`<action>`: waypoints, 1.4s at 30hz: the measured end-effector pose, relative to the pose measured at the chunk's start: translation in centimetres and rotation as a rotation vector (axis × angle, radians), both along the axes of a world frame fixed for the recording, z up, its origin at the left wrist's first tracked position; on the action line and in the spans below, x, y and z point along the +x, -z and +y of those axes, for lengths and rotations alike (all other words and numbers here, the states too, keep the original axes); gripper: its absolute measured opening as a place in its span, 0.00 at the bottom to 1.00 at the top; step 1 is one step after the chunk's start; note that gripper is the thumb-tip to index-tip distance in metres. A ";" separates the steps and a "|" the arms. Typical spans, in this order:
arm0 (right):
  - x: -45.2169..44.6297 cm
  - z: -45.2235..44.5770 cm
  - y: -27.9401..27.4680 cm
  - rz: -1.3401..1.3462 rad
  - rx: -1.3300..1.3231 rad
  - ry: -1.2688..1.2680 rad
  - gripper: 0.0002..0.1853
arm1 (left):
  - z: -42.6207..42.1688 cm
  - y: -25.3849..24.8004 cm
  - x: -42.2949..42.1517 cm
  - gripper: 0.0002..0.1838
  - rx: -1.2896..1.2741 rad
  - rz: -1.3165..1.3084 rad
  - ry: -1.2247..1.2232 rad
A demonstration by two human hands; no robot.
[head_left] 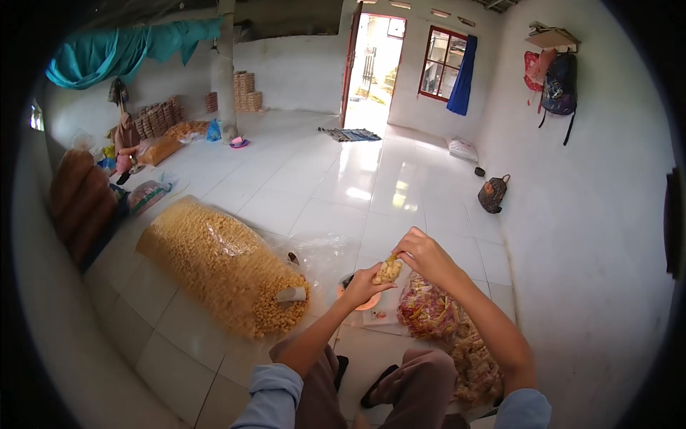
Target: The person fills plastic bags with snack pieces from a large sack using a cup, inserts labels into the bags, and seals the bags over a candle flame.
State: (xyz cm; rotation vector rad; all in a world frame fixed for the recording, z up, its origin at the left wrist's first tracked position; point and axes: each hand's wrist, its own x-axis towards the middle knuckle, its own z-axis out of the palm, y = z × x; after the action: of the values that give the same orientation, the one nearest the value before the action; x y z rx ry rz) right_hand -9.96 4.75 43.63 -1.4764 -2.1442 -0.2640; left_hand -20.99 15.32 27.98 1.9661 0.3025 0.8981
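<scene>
My left hand is closed around the lower part of a small clear bag of yellow snack pieces, holding it up in front of me. At the bag's gathered top, the fingers of my right hand are pinched together. Left of my hands lies a large clear sack of the same yellow snacks, with a white cup-like scoop at its mouth. Below my hands an orange-pink dish is partly hidden. Beside my right forearm sits a clear bag of red and yellow packets, with more filled packets nearer me.
Another person sits at the far left near stacked packs and a brown snack sack. A pillar, floor mat, white sack and patterned backpack stand or lie farther off.
</scene>
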 end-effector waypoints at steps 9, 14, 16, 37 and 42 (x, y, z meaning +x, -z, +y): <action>-1.0 4.1 2.2 0.278 -0.109 0.078 0.04 | 1.7 -0.3 -3.2 0.25 0.121 -0.011 -0.177; -0.8 6.3 4.2 0.368 -0.231 0.050 0.03 | 2.4 -0.1 -4.1 0.24 0.008 0.113 -0.147; -1.0 6.6 4.5 0.318 -0.196 0.063 0.02 | 2.5 0.2 -4.3 0.22 -0.090 0.036 -0.096; -1.8 8.1 3.3 0.130 -0.516 -0.077 0.19 | 2.2 1.1 -6.5 0.22 -0.424 -0.171 0.064; -1.4 8.4 4.3 0.061 -0.494 -0.119 0.19 | 2.3 1.5 -6.1 0.20 -0.422 -0.154 0.071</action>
State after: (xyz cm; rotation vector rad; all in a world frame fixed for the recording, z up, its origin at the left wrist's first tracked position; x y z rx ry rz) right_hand -11.35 13.14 39.33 -1.5737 -2.3406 0.3761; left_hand -27.13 17.61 26.47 1.5026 0.3030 0.8554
